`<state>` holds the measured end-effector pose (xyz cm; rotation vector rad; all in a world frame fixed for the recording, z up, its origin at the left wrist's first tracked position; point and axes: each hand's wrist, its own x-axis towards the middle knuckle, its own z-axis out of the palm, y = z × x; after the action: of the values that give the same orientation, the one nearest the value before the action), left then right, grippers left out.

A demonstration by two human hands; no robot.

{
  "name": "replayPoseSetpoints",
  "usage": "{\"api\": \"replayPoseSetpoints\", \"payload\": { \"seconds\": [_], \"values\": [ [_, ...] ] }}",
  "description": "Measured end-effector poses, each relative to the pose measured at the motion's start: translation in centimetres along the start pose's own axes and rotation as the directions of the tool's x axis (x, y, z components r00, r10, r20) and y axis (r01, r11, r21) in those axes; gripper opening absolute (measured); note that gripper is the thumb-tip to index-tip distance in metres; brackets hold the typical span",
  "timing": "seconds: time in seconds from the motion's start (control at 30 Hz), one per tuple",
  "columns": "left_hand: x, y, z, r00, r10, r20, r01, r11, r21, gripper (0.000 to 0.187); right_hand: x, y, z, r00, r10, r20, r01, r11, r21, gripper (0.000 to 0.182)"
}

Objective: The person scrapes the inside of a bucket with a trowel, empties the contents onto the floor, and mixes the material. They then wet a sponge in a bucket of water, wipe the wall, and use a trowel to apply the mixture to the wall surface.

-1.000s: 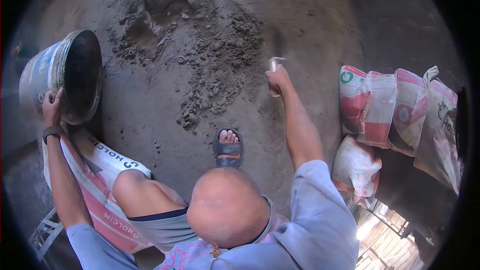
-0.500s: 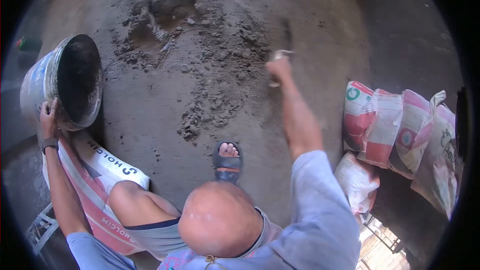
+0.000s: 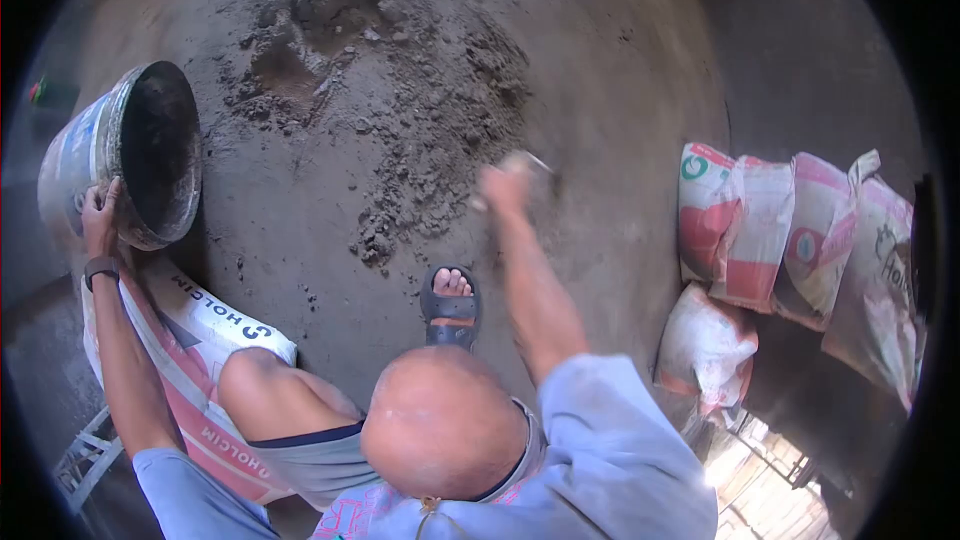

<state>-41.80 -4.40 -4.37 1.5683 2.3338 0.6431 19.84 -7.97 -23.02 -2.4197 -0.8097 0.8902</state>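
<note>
My left hand [image 3: 102, 210] is closed against the side and rim of a tilted bucket [image 3: 75, 165], whose dark mouth faces right. A watch is on that wrist. My right hand [image 3: 505, 185], blurred by motion, is wrapped round the handle of a tool [image 3: 538, 162] that looks like a trowel; its blade is smeared. The tool is at the right edge of loose grey mortar [image 3: 430, 130] spread over the floor. My sandalled foot [image 3: 452, 305] stands just below the mortar.
Beside my leg lies a Holcim sack [image 3: 235, 325]. Several red and white sacks [image 3: 755, 230] stand at the right, with a crumpled white sack [image 3: 705, 345] below them. A pale metal frame [image 3: 88, 455] is at the lower left.
My right hand has moved down and to the left with the tool, along the mortar's right edge. My left hand remains on the bucket. The whole view has shifted slightly.
</note>
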Motion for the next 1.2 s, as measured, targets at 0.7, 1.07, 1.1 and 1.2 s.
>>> {"api": "replayPoseSetpoints", "payload": {
  "seconds": [0.7,1.07,1.1,1.2],
  "values": [
    [-2.6,3.2,1.2,0.998,0.010,-0.063,-0.008,0.999,0.035,0.039,-10.8,-8.1,7.4,0.910,0.347,0.226,-0.401,0.601,0.692,0.026],
    [-2.6,3.2,0.8,0.994,0.006,-0.113,-0.005,1.000,0.014,0.042,-6.7,-11.3,-0.6,0.785,-0.299,0.543,-0.020,0.863,0.504,0.021],
    [-2.6,2.7,0.8,0.993,-0.006,-0.115,0.008,1.000,0.015,0.042,-6.8,-10.3,-1.7,0.842,-0.293,0.454,0.067,0.890,0.451,0.026],
    [-2.4,2.5,1.0,0.996,-0.023,-0.089,0.020,0.999,-0.031,0.040,-6.3,-7.3,-3.4,0.926,-0.203,0.319,0.069,0.920,0.385,0.029]
  ]
}}
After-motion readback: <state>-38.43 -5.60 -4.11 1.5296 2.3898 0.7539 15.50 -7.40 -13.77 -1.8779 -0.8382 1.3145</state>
